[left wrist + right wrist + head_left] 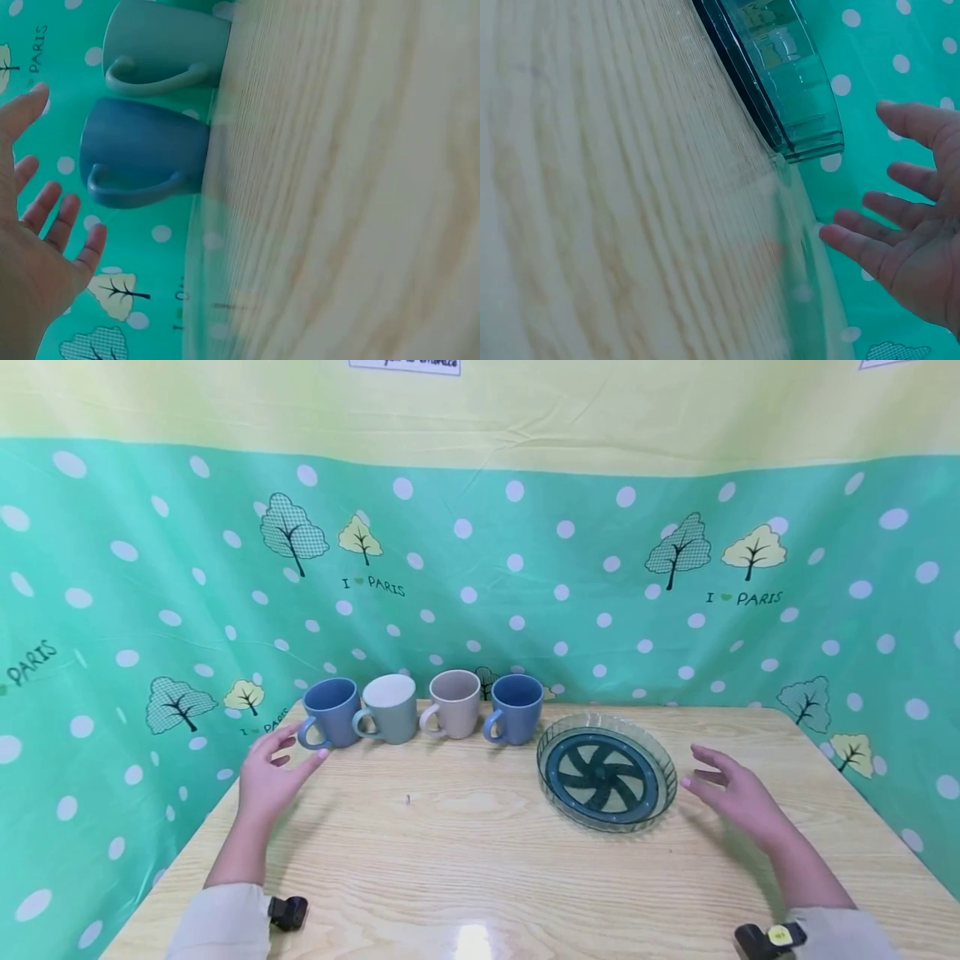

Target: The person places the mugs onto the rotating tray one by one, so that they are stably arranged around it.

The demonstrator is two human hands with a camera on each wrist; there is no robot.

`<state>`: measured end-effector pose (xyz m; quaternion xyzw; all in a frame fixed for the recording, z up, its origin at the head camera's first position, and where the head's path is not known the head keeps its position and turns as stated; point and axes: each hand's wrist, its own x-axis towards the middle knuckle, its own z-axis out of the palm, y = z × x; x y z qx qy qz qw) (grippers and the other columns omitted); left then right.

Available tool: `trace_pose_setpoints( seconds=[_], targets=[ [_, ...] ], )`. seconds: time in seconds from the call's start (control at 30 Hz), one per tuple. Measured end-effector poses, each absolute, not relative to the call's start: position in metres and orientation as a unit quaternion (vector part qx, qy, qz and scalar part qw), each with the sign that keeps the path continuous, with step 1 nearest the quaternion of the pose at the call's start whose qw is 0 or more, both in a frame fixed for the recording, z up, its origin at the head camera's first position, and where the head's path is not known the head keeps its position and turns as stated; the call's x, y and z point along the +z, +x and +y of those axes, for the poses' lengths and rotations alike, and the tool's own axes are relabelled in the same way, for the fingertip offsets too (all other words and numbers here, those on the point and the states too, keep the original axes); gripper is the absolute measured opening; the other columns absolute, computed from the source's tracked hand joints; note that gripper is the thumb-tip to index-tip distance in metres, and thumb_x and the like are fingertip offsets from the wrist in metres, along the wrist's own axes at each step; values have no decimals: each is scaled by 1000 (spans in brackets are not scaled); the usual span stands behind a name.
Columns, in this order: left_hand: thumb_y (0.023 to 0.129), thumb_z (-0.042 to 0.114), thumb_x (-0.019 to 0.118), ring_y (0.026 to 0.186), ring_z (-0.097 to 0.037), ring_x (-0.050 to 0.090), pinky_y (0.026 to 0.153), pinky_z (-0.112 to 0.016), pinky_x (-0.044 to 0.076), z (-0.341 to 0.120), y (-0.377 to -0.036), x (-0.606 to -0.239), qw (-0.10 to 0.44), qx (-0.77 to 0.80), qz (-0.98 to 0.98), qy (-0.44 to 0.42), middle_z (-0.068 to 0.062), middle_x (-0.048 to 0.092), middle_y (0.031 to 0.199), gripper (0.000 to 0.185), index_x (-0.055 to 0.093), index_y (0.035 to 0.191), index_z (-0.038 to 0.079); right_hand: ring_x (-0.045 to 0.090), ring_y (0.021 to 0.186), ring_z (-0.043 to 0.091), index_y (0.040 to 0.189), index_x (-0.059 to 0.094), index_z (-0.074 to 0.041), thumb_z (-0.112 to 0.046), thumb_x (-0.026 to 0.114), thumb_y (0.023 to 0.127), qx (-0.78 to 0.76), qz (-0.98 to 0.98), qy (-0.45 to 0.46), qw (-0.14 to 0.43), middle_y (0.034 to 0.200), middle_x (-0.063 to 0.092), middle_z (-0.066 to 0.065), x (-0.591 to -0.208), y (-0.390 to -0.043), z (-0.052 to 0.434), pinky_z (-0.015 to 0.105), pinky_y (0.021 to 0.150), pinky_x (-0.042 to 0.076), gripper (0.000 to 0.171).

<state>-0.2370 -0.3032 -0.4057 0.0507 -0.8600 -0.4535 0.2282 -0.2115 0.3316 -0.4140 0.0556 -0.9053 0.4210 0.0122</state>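
Note:
Along the back of the table stand several mugs in a row: a dark blue mug (341, 718) at the left, a grey-green mug (393, 714), a pinkish-white mug (459, 706) and a second blue mug (517, 714). Their handles point left and forward. My left hand (273, 774) hovers with parted fingers beside the leftmost mug, thumb close to its handle, holding nothing. Right of the mugs sits a round, clear green tray (558, 806) with a dark pinwheel-patterned base. Just right of its rim is my right hand (738, 797), fingers relaxed and holding nothing.
The light wooden table (450, 877) reaches back to a green dotted cloth (480, 568) hanging behind and at both sides. A tiny dark speck (408, 799) lies on the wood in front of the mugs. Black wrist cameras sit at both sleeves.

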Motion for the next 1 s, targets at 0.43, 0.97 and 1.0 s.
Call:
trace_pose_setpoints(
  seconds=[0.43, 0.97, 1.0],
  targets=[
    [81, 28, 81, 118, -23, 51, 99, -29, 50, -313, -253, -414, 238, -526, -809, 110, -7, 52, 134, 62, 58, 134, 6, 57, 117, 35, 147, 24, 11, -22, 61, 98, 550, -833, 28, -48, 148, 28, 35, -427, -223, 328, 33, 90, 56, 70],
    [78, 28, 84, 122, -23, 50, 80, -9, 51, -318, -272, -426, 209, -585, -768, 156, -10, 55, 135, 71, 54, 139, 9, 62, 106, 20, 147, 8, 16, 2, 51, 95, 665, -735, 55, -118, 146, 16, 44, -432, -233, 331, 42, 90, 56, 69],
    [78, 29, 84, 122, -23, 50, 79, -9, 51, -318, -273, -426, 207, -584, -769, 158, -9, 55, 135, 71, 54, 139, 10, 62, 106, 20, 148, 7, 15, 2, 51, 95, 668, -732, 54, -120, 146, 16, 44, -433, -233, 331, 42, 90, 56, 70]
  ],
)
